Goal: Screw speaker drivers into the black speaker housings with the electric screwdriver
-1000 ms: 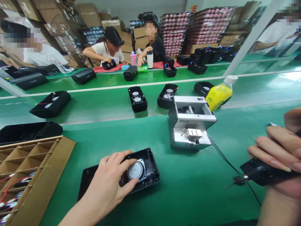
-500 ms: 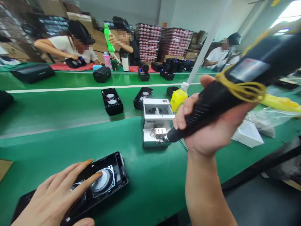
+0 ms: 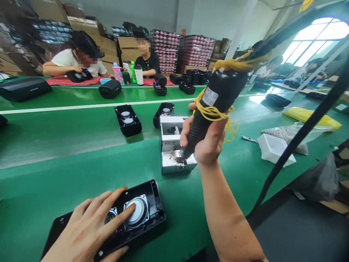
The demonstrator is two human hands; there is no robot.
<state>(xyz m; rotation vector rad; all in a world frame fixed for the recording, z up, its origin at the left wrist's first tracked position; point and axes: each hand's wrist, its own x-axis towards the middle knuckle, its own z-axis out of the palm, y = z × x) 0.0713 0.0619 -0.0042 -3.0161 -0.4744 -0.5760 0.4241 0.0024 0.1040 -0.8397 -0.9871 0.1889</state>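
My right hand (image 3: 211, 147) is wrapped round a black electric screwdriver (image 3: 200, 125) bound with yellow rubber bands. Its tip points down at the front of a silver screw feeder (image 3: 171, 143), close to the small metal outlet; whether it touches a screw is too small to see. My left hand (image 3: 91, 223) lies with fingers spread across a black speaker housing (image 3: 148, 189) on the green bench. One fingertip rests on the pale cone of a round speaker driver (image 3: 136, 214). A second driver is partly covered by the fingers.
Two housings with drivers, one nearer (image 3: 128, 127), lie beyond the feeder. A white plastic tray (image 3: 272, 147) and a bag of small parts (image 3: 283, 134) are at right. A black cable (image 3: 302, 140) crosses the right side. Co-workers sit across the bench, with bottles before them.
My view has shifted. The screwdriver stands more upright, its tip still at the feeder's front. My left hand remains on the housing. A co-worker's raised green bottle is now down on the bench.
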